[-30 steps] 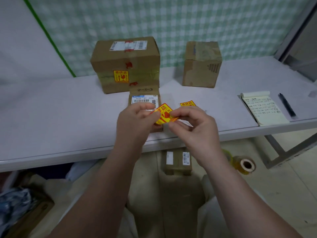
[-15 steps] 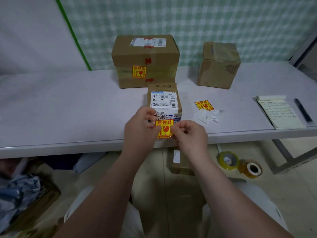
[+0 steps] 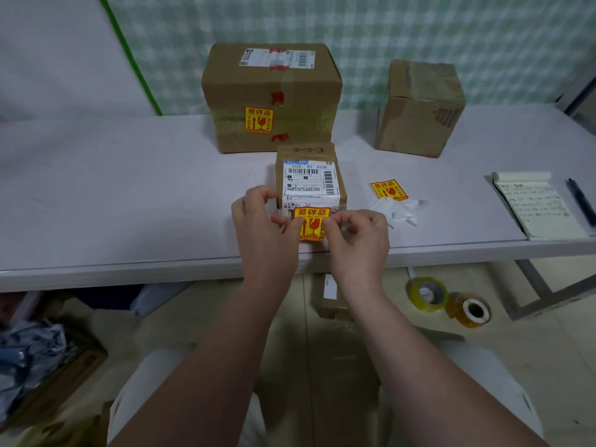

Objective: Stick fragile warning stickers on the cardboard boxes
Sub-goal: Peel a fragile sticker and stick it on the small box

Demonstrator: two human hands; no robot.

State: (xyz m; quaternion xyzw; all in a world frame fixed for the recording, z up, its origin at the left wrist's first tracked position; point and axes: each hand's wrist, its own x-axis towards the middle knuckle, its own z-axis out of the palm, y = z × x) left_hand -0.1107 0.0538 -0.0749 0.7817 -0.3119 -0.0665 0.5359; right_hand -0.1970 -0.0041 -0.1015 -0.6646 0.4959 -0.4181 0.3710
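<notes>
A: Where is the sticker?

B: The yellow fragile sticker [image 3: 311, 224] is held at the near edge of the small box [image 3: 309, 179], its upper part over the box's white shipping label [image 3: 310, 183]. The left hand [image 3: 263, 232] pinches its left edge, the right hand [image 3: 356, 240] its right edge; each grip is pressed together on the sticker.

A: And around the small box?

B: The small box stands on the table [image 3: 129, 195], near its front edge. Just behind the small box stands the large box [image 3: 271, 95], with a fragile sticker on its front. Behind and to the right of the small box, well apart, is the square box [image 3: 419, 108]. To the right of the small box lies a spare sticker [image 3: 388, 189], beside crumpled white backing paper [image 3: 401, 209]. Farther right are a notepad [image 3: 538, 204] and a pen [image 3: 580, 198].
</notes>
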